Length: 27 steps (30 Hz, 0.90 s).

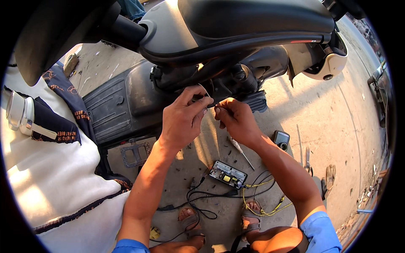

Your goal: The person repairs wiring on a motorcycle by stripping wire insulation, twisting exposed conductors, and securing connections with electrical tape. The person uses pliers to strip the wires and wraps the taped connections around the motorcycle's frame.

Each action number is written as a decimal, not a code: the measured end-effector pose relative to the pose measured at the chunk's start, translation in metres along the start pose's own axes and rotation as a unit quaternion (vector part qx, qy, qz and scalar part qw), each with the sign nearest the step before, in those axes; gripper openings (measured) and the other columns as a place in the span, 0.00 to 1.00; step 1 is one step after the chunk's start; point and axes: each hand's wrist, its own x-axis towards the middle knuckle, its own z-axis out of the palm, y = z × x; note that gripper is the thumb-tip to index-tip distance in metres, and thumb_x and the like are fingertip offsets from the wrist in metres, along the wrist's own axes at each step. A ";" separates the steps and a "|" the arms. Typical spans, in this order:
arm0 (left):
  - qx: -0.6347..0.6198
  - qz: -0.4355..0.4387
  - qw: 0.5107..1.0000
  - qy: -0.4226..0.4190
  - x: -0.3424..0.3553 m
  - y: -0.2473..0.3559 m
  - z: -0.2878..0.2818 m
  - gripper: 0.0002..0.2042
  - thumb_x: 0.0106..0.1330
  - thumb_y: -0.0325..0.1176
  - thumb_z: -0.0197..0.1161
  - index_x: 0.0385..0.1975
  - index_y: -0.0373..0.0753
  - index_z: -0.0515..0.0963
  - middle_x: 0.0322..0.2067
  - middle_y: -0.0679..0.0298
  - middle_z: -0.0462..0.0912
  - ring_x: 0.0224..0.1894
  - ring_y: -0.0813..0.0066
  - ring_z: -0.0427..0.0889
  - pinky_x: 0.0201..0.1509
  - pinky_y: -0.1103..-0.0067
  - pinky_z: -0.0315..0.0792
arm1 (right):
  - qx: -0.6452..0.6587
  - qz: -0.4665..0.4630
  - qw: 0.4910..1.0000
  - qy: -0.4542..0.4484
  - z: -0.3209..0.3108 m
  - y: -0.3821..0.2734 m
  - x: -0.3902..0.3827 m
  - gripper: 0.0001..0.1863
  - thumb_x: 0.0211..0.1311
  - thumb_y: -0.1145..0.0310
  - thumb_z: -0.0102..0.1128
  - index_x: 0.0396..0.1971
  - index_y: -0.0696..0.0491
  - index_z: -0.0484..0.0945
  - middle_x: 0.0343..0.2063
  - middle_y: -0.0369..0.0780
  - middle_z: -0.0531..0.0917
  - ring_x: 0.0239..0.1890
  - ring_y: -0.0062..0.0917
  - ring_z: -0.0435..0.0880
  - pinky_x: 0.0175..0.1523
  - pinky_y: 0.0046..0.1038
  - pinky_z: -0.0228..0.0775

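My left hand (181,120) and my right hand (240,122) meet beside the lower body of a scooter (261,23). Thumb and fingers of both are closed in a pinch on a thin dark wire-like piece (212,105) between the fingertips. Its ends are too small to make out. Behind the hands are dark parts under the scooter's seat, partly covered by my fingers. On the ground below them lies a circuit board (228,174) in an open casing. A screwdriver (239,151) with a pale handle rests between the board and my right forearm.
Black cables (202,197) and yellow wires (270,211) loop around my sandalled feet. Right of my forearm lie a handheld meter (281,139), scissors (308,160) and gloves (329,181). A white helmet (335,63) hangs off the scooter. White fleecy cloth (63,181) drapes at left.
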 end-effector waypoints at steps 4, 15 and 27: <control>-0.028 0.027 0.999 -0.037 0.004 -0.003 0.005 0.10 0.60 0.19 0.63 0.40 0.38 0.82 0.39 0.59 0.82 0.36 0.56 0.84 0.36 0.71 0.78 | -0.002 -0.033 0.999 -0.013 -0.003 -0.007 -0.003 0.11 0.75 0.67 0.58 0.37 0.60 0.77 0.27 0.35 0.80 0.26 0.14 0.77 0.31 0.20 0.69; -0.086 -0.007 0.996 -0.032 0.009 -0.006 0.015 0.05 0.63 0.17 0.59 0.36 0.34 0.79 0.33 0.57 0.77 0.34 0.54 0.80 0.37 0.68 0.74 | 0.197 0.072 0.977 -0.033 -0.004 -0.008 -0.006 0.12 0.77 0.64 0.52 0.36 0.56 0.75 0.25 0.34 0.77 0.20 0.16 0.74 0.24 0.22 0.65; -0.093 -0.012 0.996 -0.004 0.006 -0.010 0.012 0.06 0.64 0.16 0.62 0.37 0.33 0.80 0.32 0.58 0.77 0.32 0.63 0.78 0.37 0.75 0.74 | -0.177 -0.209 0.956 0.105 -0.007 -0.016 -0.010 0.12 0.61 0.74 0.65 0.44 0.57 0.80 0.31 0.37 0.81 0.23 0.20 0.81 0.27 0.24 0.70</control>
